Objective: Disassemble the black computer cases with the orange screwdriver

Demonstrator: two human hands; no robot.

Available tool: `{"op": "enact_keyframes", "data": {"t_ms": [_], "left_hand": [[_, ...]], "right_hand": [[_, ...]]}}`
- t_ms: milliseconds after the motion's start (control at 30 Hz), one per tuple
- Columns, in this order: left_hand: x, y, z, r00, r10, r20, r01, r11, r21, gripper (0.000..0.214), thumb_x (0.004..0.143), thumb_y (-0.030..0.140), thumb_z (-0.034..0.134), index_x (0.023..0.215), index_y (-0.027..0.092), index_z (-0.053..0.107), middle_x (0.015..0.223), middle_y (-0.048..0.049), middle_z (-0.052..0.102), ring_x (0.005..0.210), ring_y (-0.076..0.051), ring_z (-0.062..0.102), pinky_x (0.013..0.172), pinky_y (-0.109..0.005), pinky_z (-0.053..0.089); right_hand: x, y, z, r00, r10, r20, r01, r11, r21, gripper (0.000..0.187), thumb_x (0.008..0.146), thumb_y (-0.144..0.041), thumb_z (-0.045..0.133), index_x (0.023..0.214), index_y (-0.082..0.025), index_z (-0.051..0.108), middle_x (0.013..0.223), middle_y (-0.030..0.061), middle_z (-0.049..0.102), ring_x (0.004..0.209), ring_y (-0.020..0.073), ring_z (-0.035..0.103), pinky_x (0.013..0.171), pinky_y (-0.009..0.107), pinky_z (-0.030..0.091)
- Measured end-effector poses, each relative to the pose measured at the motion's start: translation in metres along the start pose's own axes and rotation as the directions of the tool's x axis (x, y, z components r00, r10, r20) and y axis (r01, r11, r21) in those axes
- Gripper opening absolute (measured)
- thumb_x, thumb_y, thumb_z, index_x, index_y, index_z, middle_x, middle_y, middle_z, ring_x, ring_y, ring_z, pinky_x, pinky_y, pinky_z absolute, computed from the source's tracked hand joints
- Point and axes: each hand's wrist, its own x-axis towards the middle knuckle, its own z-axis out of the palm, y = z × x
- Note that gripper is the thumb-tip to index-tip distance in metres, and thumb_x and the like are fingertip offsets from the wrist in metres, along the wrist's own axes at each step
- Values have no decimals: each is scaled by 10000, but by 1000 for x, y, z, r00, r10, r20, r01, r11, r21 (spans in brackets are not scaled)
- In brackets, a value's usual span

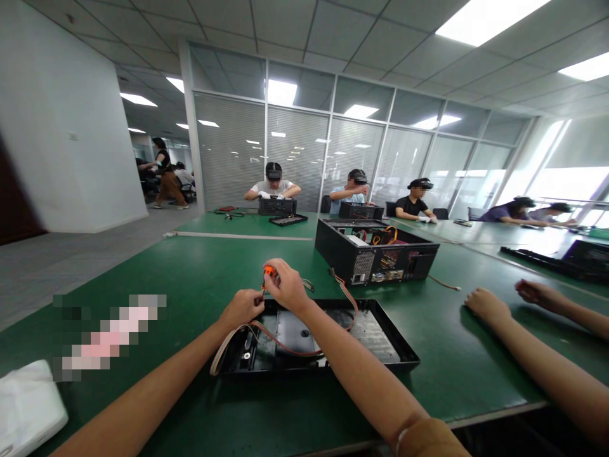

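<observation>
As the head view shows, 1 orange-handled screwdriver (269, 271) stands near upright at the far left corner of a shallow black panel (397, 365) on the green counter (181, 279). The right hand (287, 285) is closed around the handle. The left hand (242, 307) is curled at the lower end of the shaft; whether its fingers grip the shaft or merely rest beside it cannot be told.

The tool is judged light and rigid, best held by the handle, with the shaft steadied low. The panel is judged stiff and fairly light; its raised rims offer the soundest hold, while the smooth floor may be slippery. A multi-wire cable (216, 357) appears soft and should be taken by its connectors rather than by single wires.

Containers: the panel is tray-like, and the cable lies across it and over its left rim. Beyond it, 1 black computer case (328, 246), open at the top, contains orange and yellow wires (391, 235); its deeper contents are hidden.
</observation>
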Motion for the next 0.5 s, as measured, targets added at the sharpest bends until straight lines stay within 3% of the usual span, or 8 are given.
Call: {"op": "enact_keyframes", "data": {"t_ms": [133, 333, 500], "left_hand": [[0, 0, 0, 1000, -22, 13, 22, 999, -25, 133, 708, 181, 474, 617, 151, 567, 571, 5, 544, 532, -92, 461, 537, -198, 284], [1, 0, 0, 999, -27, 20, 28, 999, -38, 124, 699, 186, 483, 611, 151, 563, 568, 2, 548, 530, -94, 470, 527, -201, 290], [1, 1, 2, 999, -36, 7, 36, 999, -26, 97, 681, 166, 487, 624, 154, 564, 576, 1, 550, 537, -98, 470, 535, -204, 304]], "right_hand": [[-1, 3, 3, 1000, 14, -8, -14, 1000, 1, 278, 762, -329, 561, 994, -177, 568, 980, 74, 510, 865, 139, 529, 752, 239, 443], [-1, 3, 6, 999, 35, -4, -35, 999, 8, 459, 779, -363, 544, 1194, -184, 464, 951, 63, 522, 768, 124, 532, 724, 237, 445], [0, -2, 2, 1000, 13, -15, -13, 1000, 3, 293, 822, -274, 466, 1091, -164, 507, 935, 70, 557, 835, 140, 537, 763, 255, 444]]}}
